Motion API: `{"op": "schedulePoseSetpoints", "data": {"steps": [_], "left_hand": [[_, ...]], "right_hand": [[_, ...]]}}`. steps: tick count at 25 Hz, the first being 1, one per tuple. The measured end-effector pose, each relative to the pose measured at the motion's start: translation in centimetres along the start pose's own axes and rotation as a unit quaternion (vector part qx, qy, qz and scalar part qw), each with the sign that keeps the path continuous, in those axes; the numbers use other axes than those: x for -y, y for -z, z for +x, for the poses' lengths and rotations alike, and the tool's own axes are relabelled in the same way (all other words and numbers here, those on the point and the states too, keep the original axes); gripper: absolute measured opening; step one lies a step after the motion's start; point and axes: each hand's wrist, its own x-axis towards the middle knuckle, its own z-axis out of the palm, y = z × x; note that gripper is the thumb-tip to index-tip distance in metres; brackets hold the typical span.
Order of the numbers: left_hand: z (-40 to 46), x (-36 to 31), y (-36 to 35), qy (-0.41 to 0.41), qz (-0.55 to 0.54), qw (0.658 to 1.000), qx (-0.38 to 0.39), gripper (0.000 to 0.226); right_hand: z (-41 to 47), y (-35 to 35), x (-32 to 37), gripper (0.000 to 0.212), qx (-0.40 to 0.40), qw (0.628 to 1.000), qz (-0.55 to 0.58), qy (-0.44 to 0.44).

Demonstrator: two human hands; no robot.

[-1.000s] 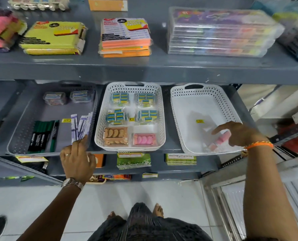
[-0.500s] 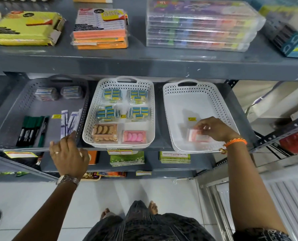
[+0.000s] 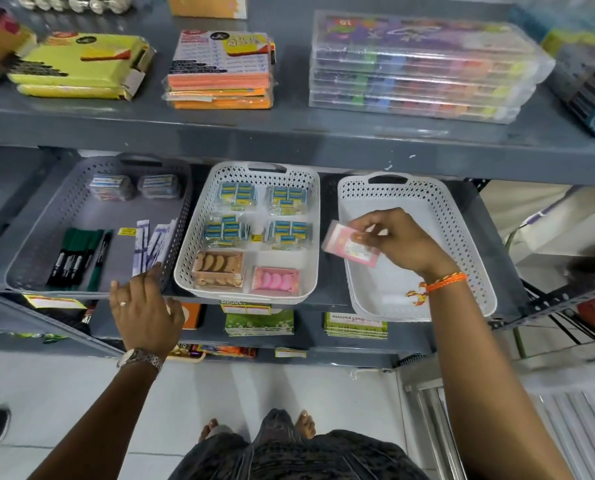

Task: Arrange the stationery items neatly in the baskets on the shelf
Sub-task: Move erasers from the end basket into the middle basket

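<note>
A: What is the right hand (image 3: 398, 242) doing?

B: It is pinching a pink packet (image 3: 349, 245) in its fingers, over the left edge of the right basket (image 3: 462, 237). The packet is tilting a bit.

A: And the left hand (image 3: 147, 306)?

B: It is lying open on the front rim of the grey basket (image 3: 36, 237), with nothing in it. Its fingertips are sitting near some white pens (image 3: 152, 242).

A: What is sitting in the middle basket (image 3: 303, 265)?

B: Blue packs (image 3: 235, 194) at the back, then a brown box (image 3: 218, 268) and a pink box (image 3: 275, 280) at the front.
</note>
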Motion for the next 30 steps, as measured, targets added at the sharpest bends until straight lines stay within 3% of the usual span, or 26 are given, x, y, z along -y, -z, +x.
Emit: {"op": "schedulePoseSetpoints", "data": {"steps": [4, 8, 10, 20, 26, 30], "left_hand": [[0.0, 0.2, 0.2, -0.002, 0.003, 1.000, 0.010, 0.069], [0.2, 0.2, 0.5, -0.003, -0.008, 1.000, 0.026, 0.072], [0.2, 0.6, 0.6, -0.011, -0.008, 0.999, 0.030, 0.075], [0.2, 1.7, 0.8, -0.038, -0.004, 0.998, 0.058, 0.083], [0.3, 1.7, 1.4, -0.044, -0.022, 0.997, 0.064, 0.082], [2.0, 0.5, 3.9, -0.022, -0.188, 0.982, 0.012, 0.072]], "right_hand": [[1.9, -7.0, 5.7, 0.025, 0.043, 0.991, -0.116, 0.049], [2.1, -13.4, 6.4, 0.036, -0.053, 0.937, -0.339, 0.061], [2.1, -14.9, 5.7, 0.032, -0.062, 0.918, -0.386, 0.064], [1.5, -15.6, 5.0, 0.027, -0.020, 0.917, -0.398, 0.032], [2.4, -13.8, 5.3, 0.037, 0.114, 0.953, -0.280, 0.029], [2.7, -13.4, 5.3, 0.042, 0.140, 0.945, -0.293, 0.041]]}}
